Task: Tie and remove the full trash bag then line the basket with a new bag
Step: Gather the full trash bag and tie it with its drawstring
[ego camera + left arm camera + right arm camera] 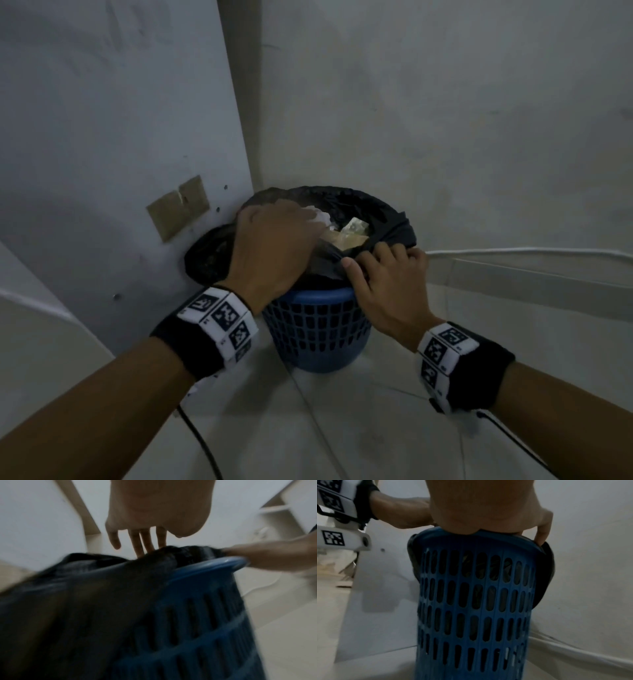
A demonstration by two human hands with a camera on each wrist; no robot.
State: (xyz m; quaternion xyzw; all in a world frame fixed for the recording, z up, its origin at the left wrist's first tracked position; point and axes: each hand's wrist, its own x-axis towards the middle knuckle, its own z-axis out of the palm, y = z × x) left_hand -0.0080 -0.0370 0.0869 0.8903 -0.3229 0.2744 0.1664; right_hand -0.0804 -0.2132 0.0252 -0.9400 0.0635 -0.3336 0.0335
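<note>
Black trash bag (383, 219) sits inside a blue slotted basket (318, 329) on the pale floor (376, 428), tucked into a corner where two walls meet. Its edge is folded over the rim at the far and left sides, and crumpled paper (346, 233) shows in its mouth. The right hand (387, 284) bunches the near-right edge of the bag in curled fingers. The left hand (270, 246) reaches over the opening; its fingers look fairly straight and seem only to touch the plastic, though the wrist view is blurred.
</note>
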